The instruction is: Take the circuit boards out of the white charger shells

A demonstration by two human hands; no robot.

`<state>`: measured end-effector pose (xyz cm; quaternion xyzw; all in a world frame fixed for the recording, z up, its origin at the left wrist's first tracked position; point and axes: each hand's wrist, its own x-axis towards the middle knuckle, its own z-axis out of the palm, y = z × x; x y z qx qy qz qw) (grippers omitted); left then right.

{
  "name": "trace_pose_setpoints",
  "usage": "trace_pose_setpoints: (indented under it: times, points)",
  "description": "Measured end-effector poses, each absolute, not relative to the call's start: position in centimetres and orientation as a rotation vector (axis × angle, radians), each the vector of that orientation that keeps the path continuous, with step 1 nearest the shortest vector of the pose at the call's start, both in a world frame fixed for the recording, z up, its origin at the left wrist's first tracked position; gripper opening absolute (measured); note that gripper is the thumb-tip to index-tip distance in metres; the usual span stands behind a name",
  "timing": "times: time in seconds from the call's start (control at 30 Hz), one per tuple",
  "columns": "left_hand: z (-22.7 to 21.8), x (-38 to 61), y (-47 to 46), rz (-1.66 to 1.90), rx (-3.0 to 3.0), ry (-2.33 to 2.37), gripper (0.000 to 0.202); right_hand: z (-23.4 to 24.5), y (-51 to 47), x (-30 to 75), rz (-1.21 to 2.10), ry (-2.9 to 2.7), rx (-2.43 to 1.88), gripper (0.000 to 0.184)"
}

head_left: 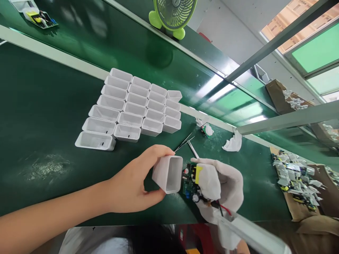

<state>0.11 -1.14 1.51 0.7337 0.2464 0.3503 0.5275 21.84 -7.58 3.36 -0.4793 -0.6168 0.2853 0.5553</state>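
Note:
My bare left hand [137,180] is closed around a white plastic case [161,174], its open end facing right. In a white glove, my right hand [230,183] grips a green circuit board [188,181] with a yellow part and a white pad [209,181] on its face. The board's left edge is close to the case's opening; a narrow gap shows between them. Red and black wires trail from the board's lower side, near a long pale bar [259,233] whose kind I cannot make out. Tweezers [192,149] lie just behind both hands.
Rows of open white cases [132,108] stand at the back left. A small board [207,129] and crumpled white material [233,141] lie behind my right hand. Cardboard with several wired boards [296,180] is at right. A green fan [174,14] stands beyond the rail.

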Motion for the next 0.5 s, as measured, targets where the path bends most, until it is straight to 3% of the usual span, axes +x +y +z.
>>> trace_pose_setpoints:
  times: [0.17,0.5]
  points:
    - [1.4,0.5,-1.8,0.958,1.448,0.557,0.065,2.6,-7.3,20.7,0.748,-1.531,-1.101,0.067]
    - [0.6,0.5,-1.8,1.123,1.461,0.392,0.074,2.3,-7.7,19.9,0.729,-1.523,-1.146,0.068]
